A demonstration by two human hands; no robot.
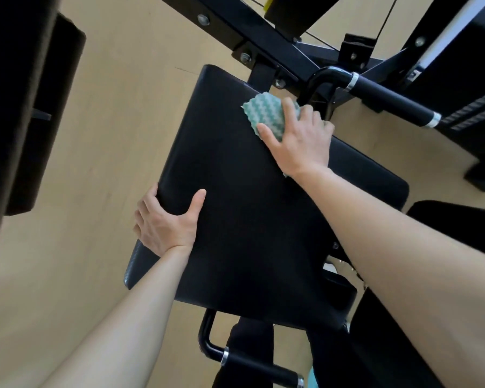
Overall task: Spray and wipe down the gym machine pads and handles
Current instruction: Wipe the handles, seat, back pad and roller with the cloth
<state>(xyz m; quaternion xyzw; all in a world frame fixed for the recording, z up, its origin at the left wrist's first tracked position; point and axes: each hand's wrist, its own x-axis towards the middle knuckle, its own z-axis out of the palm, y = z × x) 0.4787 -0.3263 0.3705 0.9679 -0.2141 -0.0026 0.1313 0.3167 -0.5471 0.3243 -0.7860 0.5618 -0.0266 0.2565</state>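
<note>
A large black pad [235, 197] of the gym machine fills the middle of the view. My right hand [300, 138] presses a green-and-white zigzag cloth [263, 112] flat against the pad's upper right part. My left hand [165, 219] grips the pad's left edge, thumb on its face and fingers wrapped behind. A black handle [389, 100] with silver rings sticks out just right of the cloth. Another black handle [261, 365] lies below the pad. No spray bottle is in view.
The black steel frame [263, 43] with bolts runs across the top. A second black pad [367, 177] sits behind my right forearm. A dark padded piece [31, 107] stands at the left. The floor [95, 135] is pale wood.
</note>
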